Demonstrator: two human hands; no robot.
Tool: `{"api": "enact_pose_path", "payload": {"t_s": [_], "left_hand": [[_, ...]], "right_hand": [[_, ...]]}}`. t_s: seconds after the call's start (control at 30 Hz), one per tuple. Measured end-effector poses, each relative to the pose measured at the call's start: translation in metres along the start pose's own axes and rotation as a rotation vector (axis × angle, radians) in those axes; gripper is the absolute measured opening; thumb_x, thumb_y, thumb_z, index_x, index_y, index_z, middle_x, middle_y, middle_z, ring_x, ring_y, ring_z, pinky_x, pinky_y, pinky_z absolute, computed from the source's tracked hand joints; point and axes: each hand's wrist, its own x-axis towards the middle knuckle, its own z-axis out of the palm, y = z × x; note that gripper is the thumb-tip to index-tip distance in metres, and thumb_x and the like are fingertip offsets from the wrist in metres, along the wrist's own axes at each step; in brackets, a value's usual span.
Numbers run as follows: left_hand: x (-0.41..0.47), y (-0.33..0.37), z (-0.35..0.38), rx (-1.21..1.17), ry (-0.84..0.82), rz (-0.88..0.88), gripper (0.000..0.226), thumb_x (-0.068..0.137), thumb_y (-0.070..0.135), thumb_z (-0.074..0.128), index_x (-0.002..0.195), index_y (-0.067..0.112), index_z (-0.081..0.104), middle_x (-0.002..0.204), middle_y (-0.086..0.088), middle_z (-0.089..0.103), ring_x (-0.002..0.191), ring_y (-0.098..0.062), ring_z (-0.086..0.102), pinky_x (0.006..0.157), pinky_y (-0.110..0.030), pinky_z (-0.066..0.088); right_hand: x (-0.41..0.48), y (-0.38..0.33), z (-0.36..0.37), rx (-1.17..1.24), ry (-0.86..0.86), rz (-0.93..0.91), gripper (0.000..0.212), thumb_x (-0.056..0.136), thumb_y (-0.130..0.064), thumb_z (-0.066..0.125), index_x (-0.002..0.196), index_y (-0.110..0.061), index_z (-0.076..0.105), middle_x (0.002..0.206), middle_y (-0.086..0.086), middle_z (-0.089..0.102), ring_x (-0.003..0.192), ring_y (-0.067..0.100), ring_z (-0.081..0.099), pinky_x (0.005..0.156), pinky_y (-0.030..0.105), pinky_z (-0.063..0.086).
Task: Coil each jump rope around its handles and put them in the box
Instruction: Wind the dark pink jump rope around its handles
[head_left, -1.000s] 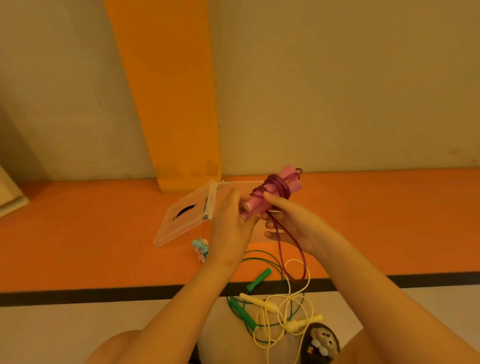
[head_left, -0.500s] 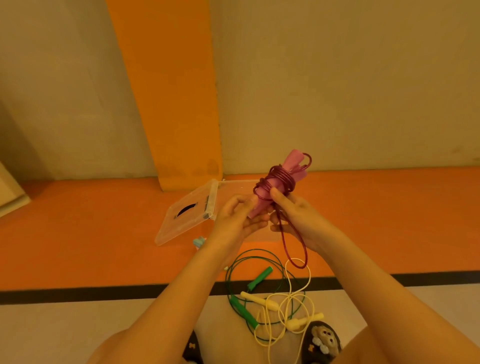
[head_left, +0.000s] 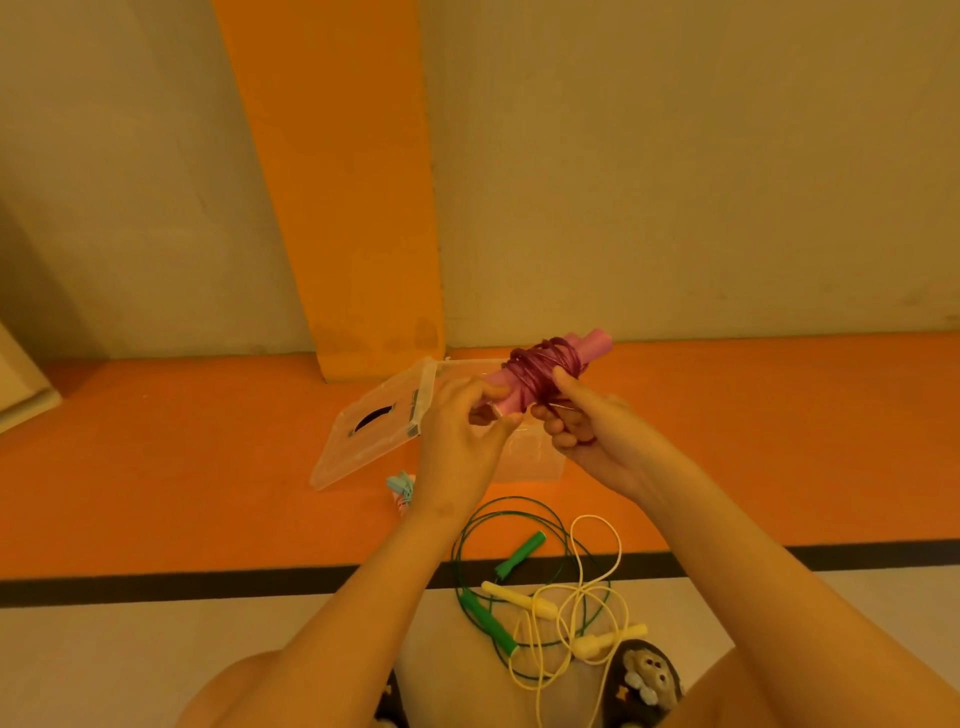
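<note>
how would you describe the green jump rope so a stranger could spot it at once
Find the black stripe crossing the floor. Lying uncoiled across it, near the bottom centre, is the green jump rope. It is tangled with a yellow jump rope, but its thin cord and both handles are green.

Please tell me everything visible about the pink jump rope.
The pink jump rope has two pale pink handles, plastic by the look, held side by side and tilted, far end up to the right. Its dark magenta cord is wound many times around their middle. The left hand grips the near end; the right hand pinches the cord. It is off the floor, near the clear box.
</note>
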Motion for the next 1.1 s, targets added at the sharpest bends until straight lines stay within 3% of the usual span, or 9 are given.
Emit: {"api": "enact_pose_path", "payload": {"t_s": [0.17, 0.3, 0.43, 0.5, 0.6, 0.77, 0.9, 1.03, 1.1], "left_hand": [[-0.009, 0.002, 0.005, 0.210, -0.049, 0.189, 0.023, 0.078, 0.009, 0.077, 0.098, 0.008, 0.065, 0.114, -0.008, 0.057, 0.100, 0.000, 0.044, 0.086, 0.003, 0.027], [-0.008, 0.011, 0.001, 0.016, -0.125, -0.084, 0.060, 0.073, 0.026, 0.083, 0.117, 0.025, 0.043, 0.113, 0.015, 0.050, 0.096, 0.013, 0.048, 0.082, -0.001, 0.036], [-0.001, 0.017, -0.006, -0.289, -0.168, -0.235, 0.086, 0.064, 0.044, 0.081, 0.133, 0.034, 0.032, 0.133, 0.011, 0.046, 0.113, 0.007, 0.051, 0.088, -0.013, 0.046], [0.000, 0.020, -0.008, -0.323, -0.227, -0.229, 0.073, 0.071, 0.039, 0.079, 0.132, 0.028, 0.040, 0.125, 0.010, 0.055, 0.104, 0.005, 0.058, 0.082, -0.012, 0.049], [-0.001, 0.030, -0.011, -0.417, -0.235, -0.312, 0.033, 0.090, 0.021, 0.065, 0.117, 0.005, 0.057, 0.090, -0.002, 0.068, 0.069, -0.005, 0.068, 0.060, -0.018, 0.054], [-0.002, 0.027, -0.005, -0.421, -0.164, -0.493, 0.021, 0.095, 0.026, 0.057, 0.100, 0.009, 0.067, 0.085, -0.008, 0.071, 0.071, -0.016, 0.068, 0.060, -0.025, 0.054], [0.003, 0.024, -0.002, -0.562, -0.040, -0.647, 0.023, 0.098, 0.028, 0.049, 0.088, 0.016, 0.066, 0.071, -0.004, 0.070, 0.064, -0.020, 0.066, 0.059, -0.029, 0.052], [0.013, 0.015, -0.005, -0.769, -0.020, -0.721, 0.032, 0.099, 0.034, 0.042, 0.105, 0.007, 0.058, 0.068, -0.004, 0.067, 0.052, -0.017, 0.064, 0.048, -0.023, 0.050], [0.015, 0.013, -0.006, -0.834, -0.014, -0.748, 0.034, 0.099, 0.035, 0.040, 0.110, 0.006, 0.054, 0.068, -0.005, 0.064, 0.049, -0.018, 0.062, 0.045, -0.022, 0.049]], "right_hand": [[0.001, 0.003, -0.001, -0.014, 0.120, -0.027, 0.043, 0.086, -0.037, 0.063, 0.115, -0.009, 0.051, 0.061, 0.002, 0.054, 0.048, 0.006, 0.044, 0.040, 0.015, 0.035], [-0.004, -0.004, -0.007, -0.206, 0.089, -0.136, 0.022, 0.089, -0.029, 0.062, 0.096, -0.010, 0.057, 0.061, 0.002, 0.050, 0.050, 0.007, 0.045, 0.048, 0.016, 0.040], [-0.012, -0.004, -0.002, -0.665, 0.017, -0.265, 0.013, 0.089, -0.024, 0.064, 0.082, -0.013, 0.065, 0.061, 0.001, 0.054, 0.056, 0.009, 0.046, 0.056, 0.020, 0.039], [-0.017, -0.003, 0.007, -0.809, -0.058, -0.296, 0.006, 0.089, -0.019, 0.064, 0.084, -0.017, 0.064, 0.062, -0.001, 0.057, 0.053, 0.004, 0.047, 0.054, 0.017, 0.039], [-0.024, -0.004, 0.016, -0.967, -0.116, -0.375, 0.010, 0.085, -0.020, 0.069, 0.082, -0.020, 0.060, 0.060, -0.004, 0.059, 0.047, 0.000, 0.051, 0.050, 0.013, 0.039], [-0.026, 0.003, 0.021, -1.249, 0.001, -0.431, 0.033, 0.077, -0.050, 0.070, 0.080, -0.024, 0.049, 0.058, -0.008, 0.060, 0.041, 0.006, 0.058, 0.049, 0.028, 0.047], [-0.021, -0.003, 0.016, -1.010, 0.000, -0.310, 0.037, 0.082, -0.038, 0.070, 0.095, -0.012, 0.047, 0.067, 0.008, 0.066, 0.048, 0.017, 0.062, 0.047, 0.029, 0.047], [-0.024, -0.015, 0.011, -0.681, -0.136, -0.321, 0.008, 0.093, -0.015, 0.056, 0.090, -0.007, 0.055, 0.080, 0.018, 0.068, 0.065, 0.022, 0.070, 0.059, 0.024, 0.056], [-0.027, -0.018, 0.012, -0.695, -0.140, -0.358, 0.014, 0.096, -0.011, 0.051, 0.084, -0.010, 0.060, 0.080, 0.013, 0.068, 0.067, 0.019, 0.070, 0.061, 0.024, 0.056]]}}
